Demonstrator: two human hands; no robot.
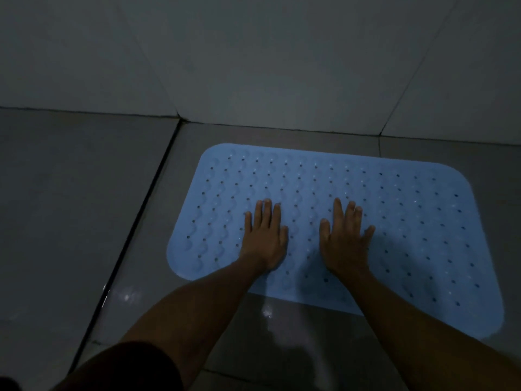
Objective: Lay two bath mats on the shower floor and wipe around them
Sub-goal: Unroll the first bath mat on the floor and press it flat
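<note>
Step in hand: seating the first bath mat. The blue bath mat (394, 221) is lying flat on the shower floor (84, 207), filling the centre-right of the frame, its far long edge running near the base of the tiled wall (253, 66) in the upper half.

Both hands are resting palm-down on the mat, fingers straight and spread — nothing grasped. The left hand (265, 235) is sitting left of centre, the right hand (345, 238) just beside it toward the middle of the mat. It reads as pressing, probably to flatten the mat and bed its underside onto the tile, though whether there are suction cups below is not visible.

Progress: early, by my judgement. Only one mat is showing; a second mat and any cloth or wiper are not appearing anywhere in frame.

Next move is likely calling for:
- working the press outward toward the corners — the right end, at the lower right of the frame, looks untouched
- fetching the second mat and laying it on the bare tile; the dark floor joint (135, 221) running down the left of the frame could be serving as an alignment line
- wiping afterwards around both

Writing: no brand, label or text is readable on mat, tile or wall. The lighting is dim, so fine embossing could be going unseen.
</note>
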